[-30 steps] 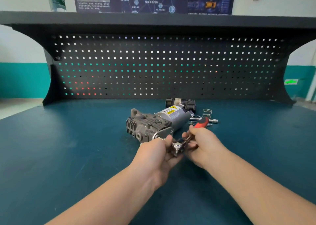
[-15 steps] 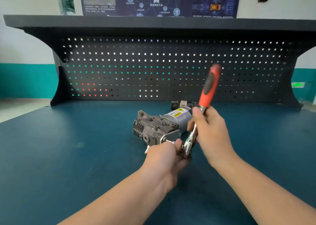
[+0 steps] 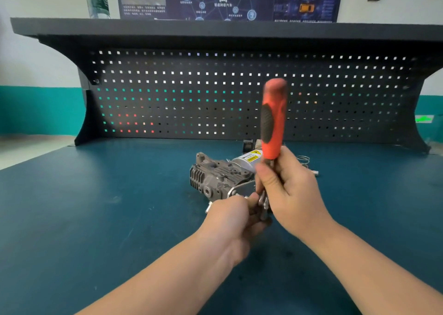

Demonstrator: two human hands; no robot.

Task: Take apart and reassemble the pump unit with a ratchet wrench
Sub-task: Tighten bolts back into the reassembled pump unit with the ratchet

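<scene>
The grey metal pump unit (image 3: 217, 177) lies on the blue bench, its silver cylinder with a yellow label pointing back right. My right hand (image 3: 288, 190) grips the ratchet wrench (image 3: 273, 120) by the metal shank just below its red and black handle, which stands nearly upright and is blurred. The wrench head is down between my hands, mostly hidden. My left hand (image 3: 230, 221) is curled round the wrench head and a small metal part at the near end of the pump.
A black pegboard (image 3: 239, 94) with a shelf on top closes off the back of the bench (image 3: 96, 219). A wire spring (image 3: 303, 158) and small metal bits (image 3: 315, 172) lie behind my right hand. A dark part (image 3: 248, 144) sits behind the pump.
The wrench handle swung up from lying low and pointing away to nearly upright, then tipped slightly left. My left hand stayed at the wrench head.
</scene>
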